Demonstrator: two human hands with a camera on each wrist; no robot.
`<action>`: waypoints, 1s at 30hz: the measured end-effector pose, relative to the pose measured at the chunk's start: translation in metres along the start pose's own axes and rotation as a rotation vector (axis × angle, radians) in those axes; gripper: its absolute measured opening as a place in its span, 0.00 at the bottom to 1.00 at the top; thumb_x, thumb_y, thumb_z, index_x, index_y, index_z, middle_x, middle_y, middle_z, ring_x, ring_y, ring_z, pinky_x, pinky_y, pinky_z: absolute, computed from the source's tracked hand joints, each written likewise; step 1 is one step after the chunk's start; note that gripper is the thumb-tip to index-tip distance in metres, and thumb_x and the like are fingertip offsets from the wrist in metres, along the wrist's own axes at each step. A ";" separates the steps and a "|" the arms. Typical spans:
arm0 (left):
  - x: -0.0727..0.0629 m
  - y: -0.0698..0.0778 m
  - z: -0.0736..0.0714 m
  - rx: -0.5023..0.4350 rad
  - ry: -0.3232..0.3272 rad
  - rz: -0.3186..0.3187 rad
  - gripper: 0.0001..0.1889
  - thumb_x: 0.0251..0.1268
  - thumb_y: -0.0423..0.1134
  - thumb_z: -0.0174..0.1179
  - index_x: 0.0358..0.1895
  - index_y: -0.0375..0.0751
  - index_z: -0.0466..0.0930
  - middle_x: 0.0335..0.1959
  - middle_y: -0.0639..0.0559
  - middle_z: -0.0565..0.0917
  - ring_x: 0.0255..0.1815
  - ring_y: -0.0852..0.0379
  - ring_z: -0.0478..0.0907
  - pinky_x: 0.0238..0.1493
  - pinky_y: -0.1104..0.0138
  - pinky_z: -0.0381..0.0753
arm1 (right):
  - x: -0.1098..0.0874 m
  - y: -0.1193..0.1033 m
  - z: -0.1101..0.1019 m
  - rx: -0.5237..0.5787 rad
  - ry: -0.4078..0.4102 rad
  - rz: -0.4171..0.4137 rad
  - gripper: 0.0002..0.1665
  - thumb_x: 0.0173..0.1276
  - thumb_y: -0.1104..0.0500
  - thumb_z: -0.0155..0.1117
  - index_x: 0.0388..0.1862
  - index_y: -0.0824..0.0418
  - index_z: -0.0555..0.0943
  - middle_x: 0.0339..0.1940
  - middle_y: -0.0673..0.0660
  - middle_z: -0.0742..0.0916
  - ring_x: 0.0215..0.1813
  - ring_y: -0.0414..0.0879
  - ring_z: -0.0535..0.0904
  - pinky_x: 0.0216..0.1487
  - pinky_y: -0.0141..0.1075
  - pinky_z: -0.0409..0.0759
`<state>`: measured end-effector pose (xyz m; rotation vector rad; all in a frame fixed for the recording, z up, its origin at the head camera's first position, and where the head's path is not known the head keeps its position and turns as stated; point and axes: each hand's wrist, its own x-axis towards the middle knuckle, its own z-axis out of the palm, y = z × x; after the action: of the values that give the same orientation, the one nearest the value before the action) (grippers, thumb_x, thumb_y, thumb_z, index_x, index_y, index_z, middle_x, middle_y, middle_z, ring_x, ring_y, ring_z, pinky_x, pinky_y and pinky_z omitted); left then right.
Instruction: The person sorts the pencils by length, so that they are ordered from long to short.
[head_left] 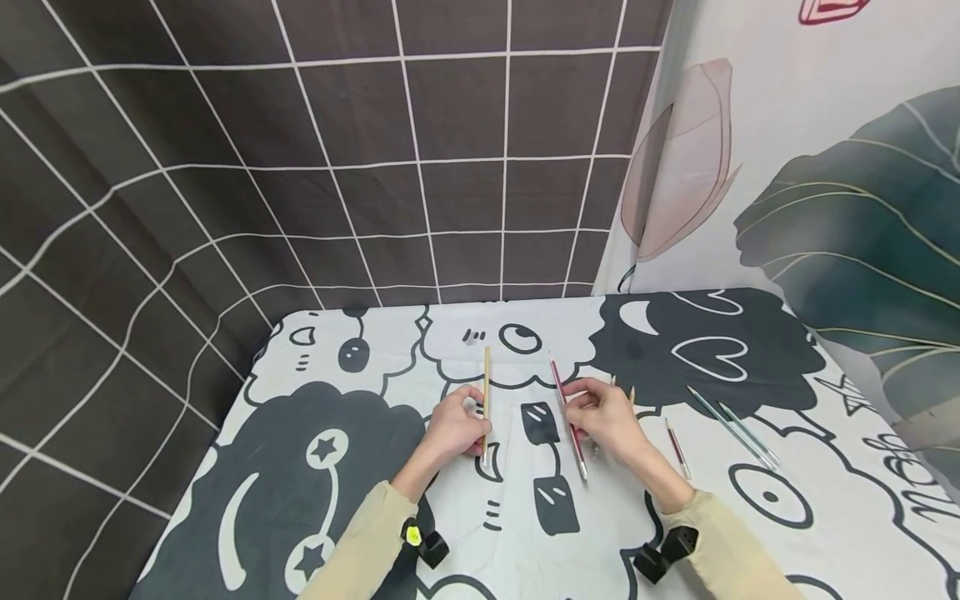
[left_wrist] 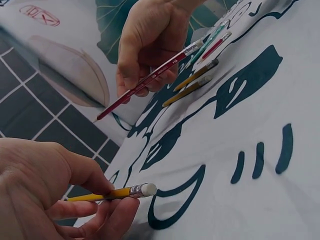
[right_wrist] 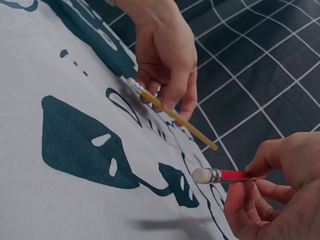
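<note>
My left hand (head_left: 456, 423) pinches a yellow pencil (head_left: 487, 383) between thumb and fingers. Its white eraser end points toward me, as the left wrist view shows with the yellow pencil (left_wrist: 122, 192) close up. In my right hand (head_left: 606, 417) a red pencil (head_left: 569, 421) is pinched the same way, its sharpened tip (left_wrist: 97, 119) pointing away. The red pencil's white eraser (right_wrist: 202, 175) and metal band face the right wrist camera. Both pencils are held above the patterned cloth, roughly side by side with a gap between them.
Right of my right hand lie a shorter red pencil (head_left: 677, 448) and two green pencils (head_left: 731, 427) on the cloth (head_left: 615, 533). Two yellow pencils (left_wrist: 196, 75) lie beneath and beside the right hand. A dark grid curtain (head_left: 465, 200) hangs behind the table.
</note>
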<state>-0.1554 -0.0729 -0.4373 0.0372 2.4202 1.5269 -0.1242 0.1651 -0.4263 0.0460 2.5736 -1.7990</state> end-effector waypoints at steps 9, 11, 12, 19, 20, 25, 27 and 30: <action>-0.006 -0.006 -0.012 0.071 0.043 0.018 0.17 0.49 0.21 0.60 0.45 0.35 0.75 0.13 0.48 0.77 0.09 0.62 0.75 0.15 0.66 0.79 | 0.004 -0.002 0.013 0.041 -0.020 -0.002 0.18 0.58 0.76 0.58 0.49 0.75 0.79 0.28 0.57 0.83 0.23 0.43 0.80 0.24 0.34 0.81; -0.006 -0.007 -0.013 0.082 0.048 0.023 0.17 0.49 0.22 0.60 0.45 0.35 0.75 0.12 0.48 0.77 0.08 0.62 0.74 0.14 0.66 0.79 | 0.005 -0.002 0.016 0.046 -0.028 0.000 0.18 0.58 0.75 0.59 0.49 0.75 0.79 0.28 0.57 0.83 0.24 0.44 0.80 0.24 0.35 0.82; -0.006 -0.008 -0.014 0.085 0.051 0.023 0.17 0.49 0.22 0.60 0.45 0.35 0.75 0.11 0.48 0.77 0.08 0.62 0.74 0.14 0.66 0.79 | 0.005 -0.002 0.017 0.044 -0.029 0.003 0.18 0.58 0.75 0.59 0.49 0.75 0.79 0.28 0.57 0.83 0.24 0.44 0.81 0.25 0.35 0.82; -0.006 -0.012 -0.021 0.106 0.070 -0.001 0.17 0.48 0.22 0.60 0.45 0.35 0.76 0.12 0.48 0.76 0.09 0.61 0.74 0.15 0.66 0.79 | 0.007 -0.004 0.026 0.032 -0.029 0.009 0.16 0.57 0.75 0.60 0.47 0.73 0.80 0.27 0.56 0.84 0.24 0.44 0.81 0.24 0.34 0.81; -0.006 -0.013 -0.022 0.116 0.076 -0.004 0.17 0.48 0.22 0.60 0.45 0.36 0.76 0.12 0.48 0.76 0.09 0.62 0.74 0.15 0.66 0.79 | 0.007 -0.004 0.027 0.037 -0.032 0.010 0.16 0.57 0.75 0.61 0.47 0.73 0.80 0.27 0.56 0.83 0.24 0.43 0.80 0.24 0.33 0.80; -0.008 -0.016 -0.028 0.180 0.102 -0.005 0.17 0.49 0.23 0.60 0.45 0.36 0.76 0.09 0.49 0.75 0.07 0.62 0.74 0.13 0.67 0.78 | 0.008 -0.006 0.033 0.061 -0.045 0.034 0.16 0.57 0.75 0.62 0.47 0.73 0.79 0.26 0.56 0.83 0.22 0.43 0.79 0.23 0.32 0.79; -0.008 -0.016 -0.030 0.206 0.110 -0.007 0.16 0.49 0.23 0.60 0.45 0.35 0.76 0.08 0.50 0.75 0.06 0.62 0.73 0.13 0.67 0.77 | 0.008 -0.006 0.036 0.071 -0.046 0.041 0.16 0.57 0.75 0.61 0.46 0.73 0.79 0.26 0.56 0.83 0.22 0.43 0.80 0.23 0.33 0.79; -0.010 -0.017 -0.032 0.240 0.119 -0.010 0.16 0.49 0.24 0.61 0.45 0.36 0.77 0.08 0.51 0.75 0.06 0.62 0.74 0.13 0.68 0.77 | 0.007 -0.006 0.039 0.072 -0.047 0.038 0.15 0.57 0.76 0.60 0.45 0.73 0.79 0.26 0.56 0.83 0.22 0.43 0.80 0.23 0.33 0.80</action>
<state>-0.1520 -0.1106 -0.4373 -0.0187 2.6815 1.2588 -0.1324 0.1270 -0.4340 0.0511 2.4591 -1.8561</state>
